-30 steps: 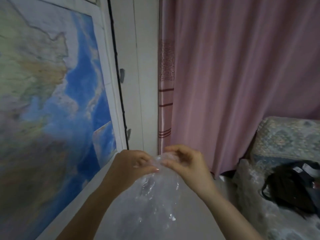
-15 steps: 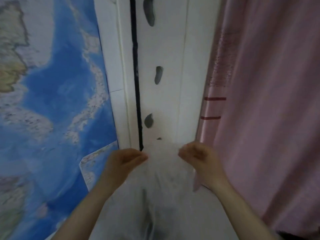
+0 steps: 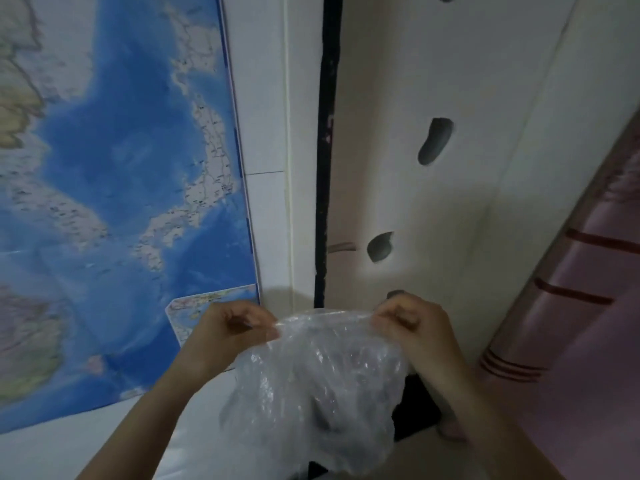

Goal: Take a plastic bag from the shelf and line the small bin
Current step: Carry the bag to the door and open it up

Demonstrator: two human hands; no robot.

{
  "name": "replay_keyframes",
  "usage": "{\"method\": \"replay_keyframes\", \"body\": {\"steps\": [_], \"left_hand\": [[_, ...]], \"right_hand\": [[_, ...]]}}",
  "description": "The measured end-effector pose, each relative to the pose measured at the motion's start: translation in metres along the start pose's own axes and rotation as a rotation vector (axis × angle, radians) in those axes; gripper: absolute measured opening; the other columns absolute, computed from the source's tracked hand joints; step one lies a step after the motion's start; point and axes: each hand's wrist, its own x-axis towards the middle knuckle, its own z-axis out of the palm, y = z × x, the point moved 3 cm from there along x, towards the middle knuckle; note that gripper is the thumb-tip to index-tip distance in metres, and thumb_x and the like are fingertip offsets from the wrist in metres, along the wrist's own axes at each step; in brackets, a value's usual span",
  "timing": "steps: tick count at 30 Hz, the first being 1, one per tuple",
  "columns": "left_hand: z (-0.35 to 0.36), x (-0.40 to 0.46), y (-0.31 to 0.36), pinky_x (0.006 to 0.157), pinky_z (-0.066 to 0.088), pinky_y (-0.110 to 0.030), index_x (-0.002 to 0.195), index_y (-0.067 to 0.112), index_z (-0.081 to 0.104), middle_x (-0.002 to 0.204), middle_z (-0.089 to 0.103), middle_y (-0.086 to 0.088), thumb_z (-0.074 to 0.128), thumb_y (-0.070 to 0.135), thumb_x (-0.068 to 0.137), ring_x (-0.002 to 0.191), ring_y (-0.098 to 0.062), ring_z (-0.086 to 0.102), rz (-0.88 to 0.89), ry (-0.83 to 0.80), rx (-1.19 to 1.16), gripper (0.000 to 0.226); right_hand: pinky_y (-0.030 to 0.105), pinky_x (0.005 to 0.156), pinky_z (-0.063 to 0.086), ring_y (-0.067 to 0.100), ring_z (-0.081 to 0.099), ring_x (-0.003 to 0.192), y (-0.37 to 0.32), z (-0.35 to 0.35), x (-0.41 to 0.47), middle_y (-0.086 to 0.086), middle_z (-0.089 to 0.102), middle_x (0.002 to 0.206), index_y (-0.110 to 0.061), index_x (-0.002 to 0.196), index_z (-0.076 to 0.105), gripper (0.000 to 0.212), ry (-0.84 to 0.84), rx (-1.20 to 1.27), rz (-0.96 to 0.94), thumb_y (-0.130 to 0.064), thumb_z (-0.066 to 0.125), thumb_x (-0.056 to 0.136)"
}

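A clear crinkled plastic bag (image 3: 311,386) hangs in front of me, low in the middle of the head view. My left hand (image 3: 232,330) pinches its top edge on the left side. My right hand (image 3: 412,327) pinches the same edge on the right, so the rim is stretched between both hands. The bag droops below them, and something dark shows behind and under it. No bin or shelf is in view.
A large blue wall map (image 3: 114,188) fills the left. A cream panel with dark oval holes (image 3: 434,140) and a black vertical gap (image 3: 325,161) rises ahead. A pink curtain (image 3: 588,341) hangs at the right.
The view has swung left and closer to the wall; the bed items at right are gone. My hands have drawn apart, spreading the bag's top edge wider.
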Motion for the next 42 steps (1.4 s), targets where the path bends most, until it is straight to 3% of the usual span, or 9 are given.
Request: {"method": "replay_keyframes", "body": {"steps": [4,8,13,17,20,25,31,37,42], "left_hand": [[0.005,0.012,-0.002,0.087,0.049,-0.021,0.094,0.037,0.071,0.105,0.071,0.013,0.082,0.042,0.06,0.102,-0.006,0.064,-0.093,-0.153,-0.032,0.035],[0.044,0.028,0.017,0.087,0.044,-0.011,0.114,0.037,0.061,0.112,0.064,0.024,0.071,0.065,0.057,0.106,0.008,0.057,-0.008,-0.186,0.183,0.064],[0.068,0.035,0.016,0.069,0.053,-0.021,0.072,0.025,0.074,0.071,0.073,0.005,0.075,0.027,0.07,0.07,-0.006,0.068,0.004,0.067,0.142,0.003],[0.073,0.033,0.009,0.071,0.054,-0.022,0.074,0.01,0.07,0.073,0.073,-0.007,0.07,0.027,0.071,0.073,-0.019,0.07,-0.058,0.166,-0.037,0.018],[0.088,0.025,0.008,0.072,0.055,-0.022,0.078,0.003,0.066,0.076,0.074,-0.009,0.064,0.024,0.076,0.076,-0.022,0.07,-0.087,0.21,-0.106,0.022],[0.12,0.01,0.011,0.06,0.057,-0.022,0.072,0.008,0.064,0.064,0.072,-0.005,0.061,0.024,0.078,0.063,-0.019,0.069,-0.155,0.398,-0.133,0.017],[0.127,-0.01,0.017,0.053,0.053,-0.019,0.072,0.009,0.066,0.062,0.071,-0.003,0.067,0.033,0.07,0.057,-0.013,0.067,-0.164,0.531,-0.055,0.024],[0.12,-0.061,-0.011,0.086,0.052,-0.029,0.124,0.025,0.054,0.111,0.071,0.003,0.065,0.022,0.08,0.102,-0.012,0.065,-0.4,0.248,-0.139,0.045],[0.126,-0.087,-0.019,0.083,0.053,-0.031,0.088,0.011,0.073,0.09,0.073,-0.014,0.077,0.032,0.06,0.088,-0.023,0.067,-0.431,0.399,-0.173,0.035]], "right_hand": [[0.032,0.065,0.052,0.018,0.064,0.068,0.007,0.017,0.016,0.002,0.069,0.069,-0.02,0.066,0.067,0.014,-0.049,0.068,-0.02,-0.01,0.075,0.072],[0.029,0.063,0.052,0.016,0.065,0.069,0.012,0.025,0.029,-0.001,0.07,0.073,-0.021,0.068,0.067,0.012,-0.101,0.135,-0.055,-0.014,0.076,0.072],[0.012,0.064,0.05,0.002,0.065,0.073,0.025,0.02,0.04,-0.015,0.072,0.084,-0.035,0.079,0.069,0.022,-0.165,0.213,-0.047,-0.034,0.081,0.061],[0.008,0.075,0.048,-0.006,0.062,0.089,0.053,0.008,0.051,-0.026,0.07,0.096,-0.046,0.1,0.063,0.05,-0.358,0.216,0.004,-0.049,0.076,0.052],[0.002,0.073,0.042,-0.009,0.062,0.087,0.067,0.001,0.05,-0.029,0.07,0.091,-0.049,0.088,0.066,0.034,-0.485,0.229,-0.036,-0.038,0.08,0.059],[0.008,0.06,0.042,-0.004,0.055,0.061,0.089,-0.017,0.049,-0.017,0.063,0.061,-0.03,0.066,0.064,0.017,-0.508,0.158,-0.128,-0.023,0.078,0.069],[0.011,0.048,0.041,0.0,0.053,0.049,0.096,-0.039,0.051,-0.018,0.062,0.056,-0.035,0.057,0.058,0.026,-0.436,0.188,-0.17,-0.025,0.069,0.079],[0.011,0.047,0.043,0.001,0.05,0.049,0.102,-0.05,0.055,-0.01,0.057,0.055,-0.019,0.067,0.062,0.018,-0.4,0.359,-0.037,-0.022,0.061,0.085],[0.015,0.052,0.044,0.008,0.052,0.057,0.111,-0.046,0.05,0.005,0.058,0.065,-0.015,0.069,0.063,0.018,-0.363,0.365,0.056,-0.02,0.061,0.086]]}}
